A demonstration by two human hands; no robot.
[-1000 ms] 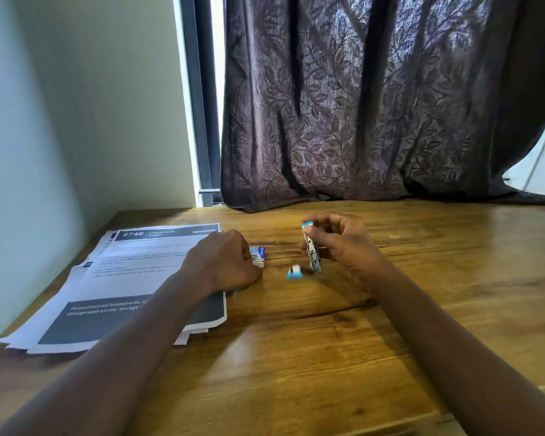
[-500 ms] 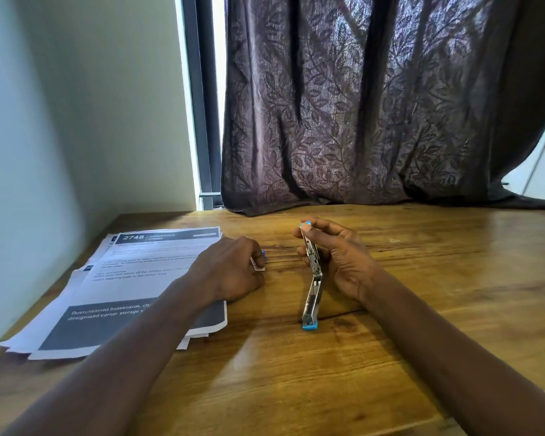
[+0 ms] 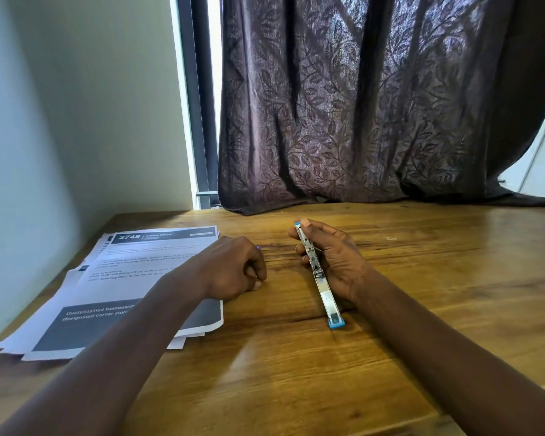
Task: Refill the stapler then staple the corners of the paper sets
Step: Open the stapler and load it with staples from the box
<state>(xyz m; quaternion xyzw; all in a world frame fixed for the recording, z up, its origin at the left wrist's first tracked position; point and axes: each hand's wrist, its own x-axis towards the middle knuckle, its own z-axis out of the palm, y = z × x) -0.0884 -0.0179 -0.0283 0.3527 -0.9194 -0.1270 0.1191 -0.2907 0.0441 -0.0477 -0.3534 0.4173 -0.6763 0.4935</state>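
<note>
A metal stapler [image 3: 323, 289] with blue ends is swung fully open in a long straight line. Its near blue tip rests on the wooden table [image 3: 296, 379]. My right hand [image 3: 339, 262] grips its upper half from the right, thumb at the far blue end. My left hand [image 3: 233, 269] is curled in a fist to the stapler's left. It covers a small staple box [image 3: 258, 247], of which only a blue sliver shows behind the knuckles. The paper sets [image 3: 129, 269], printed sheets in a loose fanned stack, lie under my left wrist at the table's left.
A dark leaf-patterned curtain [image 3: 359, 121] hangs at the back, its hem resting on the table. A pale wall [image 3: 60, 121] borders the table's left edge next to the papers. A window frame [image 3: 199, 105] stands between wall and curtain.
The stapler was folded in my right hand, then swung open until its lower half reached the table. My left hand closed over the staple box, which now is almost hidden.
</note>
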